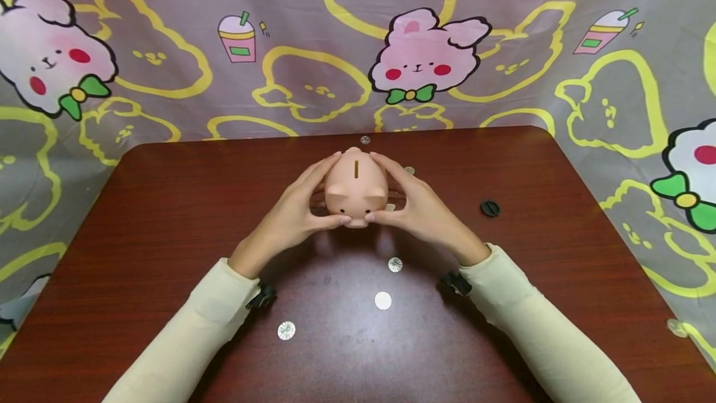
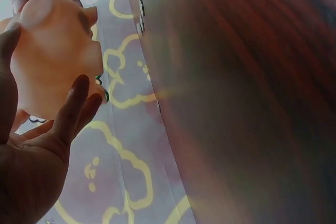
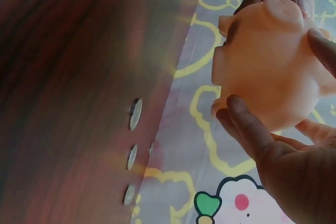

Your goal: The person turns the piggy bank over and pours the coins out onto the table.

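Note:
A pink piggy bank (image 1: 356,194) is held between both hands, its face towards me and its coin slot on top. The left hand (image 1: 291,207) grips its left side, thumb beside the snout and fingers along the flank. On the opposite side the right hand (image 1: 422,207) mirrors this, its thumb also near the snout. In the left wrist view the piggy bank (image 2: 52,56) is raised, with backdrop visible between its feet and the tabletop. Its underside faces the table in the right wrist view, where fingertips (image 3: 233,103) press near a foot.
Several silver coins lie on the dark wooden table (image 1: 168,266), including one coin (image 1: 286,330) at front left and another coin (image 1: 395,264) before the piggy bank. A round black plug (image 1: 490,208) lies to the right. A patterned cloth (image 1: 313,17) hangs behind the table.

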A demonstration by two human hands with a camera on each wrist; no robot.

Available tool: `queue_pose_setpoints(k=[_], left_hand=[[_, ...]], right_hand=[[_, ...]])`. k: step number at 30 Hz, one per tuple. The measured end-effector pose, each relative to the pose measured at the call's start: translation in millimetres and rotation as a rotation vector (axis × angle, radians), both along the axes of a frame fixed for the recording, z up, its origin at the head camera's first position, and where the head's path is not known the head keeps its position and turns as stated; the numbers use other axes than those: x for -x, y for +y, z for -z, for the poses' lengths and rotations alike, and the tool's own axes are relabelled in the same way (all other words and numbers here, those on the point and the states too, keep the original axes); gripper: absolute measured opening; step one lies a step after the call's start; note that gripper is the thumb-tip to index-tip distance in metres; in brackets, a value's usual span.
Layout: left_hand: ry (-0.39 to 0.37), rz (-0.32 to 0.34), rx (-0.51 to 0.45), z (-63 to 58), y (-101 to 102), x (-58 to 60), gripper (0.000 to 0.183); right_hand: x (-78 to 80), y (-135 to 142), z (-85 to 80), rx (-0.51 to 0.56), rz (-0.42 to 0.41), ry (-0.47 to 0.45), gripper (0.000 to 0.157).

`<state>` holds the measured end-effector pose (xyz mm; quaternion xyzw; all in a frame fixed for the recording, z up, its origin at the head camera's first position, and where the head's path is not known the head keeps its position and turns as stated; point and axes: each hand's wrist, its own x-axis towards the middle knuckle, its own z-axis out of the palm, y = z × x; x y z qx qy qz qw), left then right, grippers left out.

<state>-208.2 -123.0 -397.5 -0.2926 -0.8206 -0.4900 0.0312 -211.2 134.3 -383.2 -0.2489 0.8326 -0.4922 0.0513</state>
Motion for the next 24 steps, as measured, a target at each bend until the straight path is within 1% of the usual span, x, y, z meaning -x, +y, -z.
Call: queue_pose_setpoints(k=[6, 8, 12, 15, 16, 20, 24], left_hand=[[-0.041, -0.034, 0.029, -0.9, -11.8, 4.0, 0.101], [-0.061, -0.042, 0.042, -1.5, -16.4, 5.9, 0.100], [-0.136, -0.047, 0.026, -1.2, -27.9, 11.8, 0.098], [-0.190, -0.059, 0.009, -0.3, -38.5, 18.0, 0.097], [-0.205, -0.065, 0.002, -0.3, -42.2, 20.1, 0.096], [-0.245, -0.081, -0.010, 0.3, -56.1, 29.4, 0.095], [-0.271, -0.095, 0.007, 1.1, -70.4, 37.2, 0.094]], right_hand=[[10.3, -13.8, -1.3, -0.029, -0.021, 0.032, 0.098], [14.9, -19.4, -1.2, -0.018, -0.030, 0.026, 0.098], [26.5, -33.0, -0.3, 0.016, -0.052, -0.034, 0.096], [36.0, -44.3, 0.2, 0.014, -0.055, -0.078, 0.095], [39.4, -47.9, 0.3, -0.002, -0.051, -0.076, 0.095], [51.7, -63.6, 1.1, 0.013, -0.061, -0.137, 0.092], [64.1, -79.0, 4.9, 0.004, -0.076, -0.152, 0.089]])
